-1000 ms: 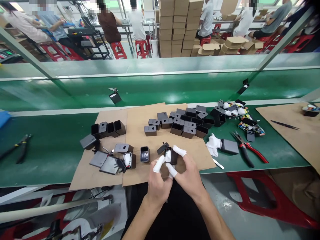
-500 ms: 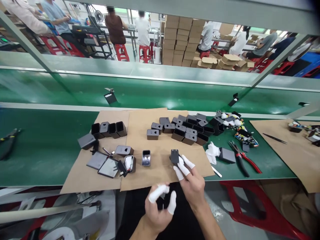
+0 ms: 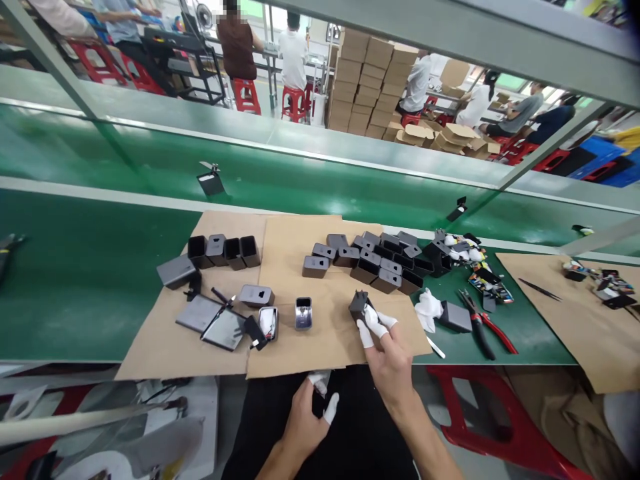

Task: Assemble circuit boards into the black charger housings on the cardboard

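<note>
Fingers (image 3: 376, 325) of the right hand (image 3: 393, 363), capped in white cots, pinch a black plug part (image 3: 359, 305) in the head view, over the cardboard sheet (image 3: 300, 347) near the front edge of the green bench (image 3: 75, 293). The left hand (image 3: 305, 420) sits below that edge with fingers curled; whether it grips anything cannot be told. A cluster of dark housings (image 3: 373, 263) lies beyond the plug part

The right hand (image 3: 393, 360) covers the near side of the black part (image 3: 358, 305) it pinches. The left hand (image 3: 305, 417), curled below the cardboard (image 3: 295, 353), hides whether it holds anything. A dark tool (image 3: 6, 241) is cut off at the left edge, and the colourful bits (image 3: 480, 267) are too small to identify.
</note>
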Available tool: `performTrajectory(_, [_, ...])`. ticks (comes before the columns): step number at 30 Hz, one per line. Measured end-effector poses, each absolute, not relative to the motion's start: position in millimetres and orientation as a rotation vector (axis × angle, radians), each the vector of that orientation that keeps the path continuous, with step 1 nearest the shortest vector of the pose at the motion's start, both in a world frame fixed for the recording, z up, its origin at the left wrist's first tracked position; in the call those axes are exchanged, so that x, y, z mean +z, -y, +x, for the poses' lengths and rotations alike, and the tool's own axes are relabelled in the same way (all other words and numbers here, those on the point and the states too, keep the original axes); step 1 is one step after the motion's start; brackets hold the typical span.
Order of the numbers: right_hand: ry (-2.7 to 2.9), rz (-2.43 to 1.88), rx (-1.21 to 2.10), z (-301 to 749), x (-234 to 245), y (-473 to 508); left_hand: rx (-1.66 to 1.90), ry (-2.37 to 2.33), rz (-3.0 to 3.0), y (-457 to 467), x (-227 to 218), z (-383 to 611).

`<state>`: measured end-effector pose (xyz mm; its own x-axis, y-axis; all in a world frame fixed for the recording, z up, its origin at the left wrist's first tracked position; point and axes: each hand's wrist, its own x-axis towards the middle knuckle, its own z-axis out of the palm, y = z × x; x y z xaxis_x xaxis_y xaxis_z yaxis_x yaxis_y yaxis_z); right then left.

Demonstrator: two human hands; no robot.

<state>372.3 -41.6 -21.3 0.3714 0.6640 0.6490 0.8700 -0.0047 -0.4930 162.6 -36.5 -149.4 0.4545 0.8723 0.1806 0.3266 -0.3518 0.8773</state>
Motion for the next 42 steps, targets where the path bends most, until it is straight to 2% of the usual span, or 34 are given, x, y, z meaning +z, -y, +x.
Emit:
performTrajectory(3, [1.381,-1.73,-0.311,372.4,-26.8,41.2,0.848,-0.986,1.901,38.1,-157.4,162.7])
performTrajectory(10, [1.334,-1.599,-0.444,380.7,11.0,55.1,0.847,-1.041,1.897,40.9,-169.0,158.9])
performTrajectory(18, [1.382,-1.695,-0.193,369.9,-31.2,50.3,0.798,-1.047,1.892,41.9,-176.9,161.1])
performTrajectory(23, [1.263,-1.673,-0.103,373.4,-35.2,51.3,0.792,-1.053,1.885,43.1,-175.6,159.2])
performTrajectory(30, [0.89,-1.637,0.179,370.8,-33.5,48.3,0.788,-1.084,1.85,42.0,-174.6,157.7])
performTrajectory(35, [0.564,-1.484,0.447,354.6,-6.5,46.9,0.787,-1.117,1.823,42.7,-180.5,156.3])
performTrajectory(40, [-0.171,-0.944,0.885,336.1,42.6,49.7,0.773,-1.102,1.802,42.1,-190.1,157.6])
performTrajectory(42, [-0.389,-0.803,0.959,330.3,54.3,51.6,0.763,-1.095,1.798,41.8,-193.1,158.2])
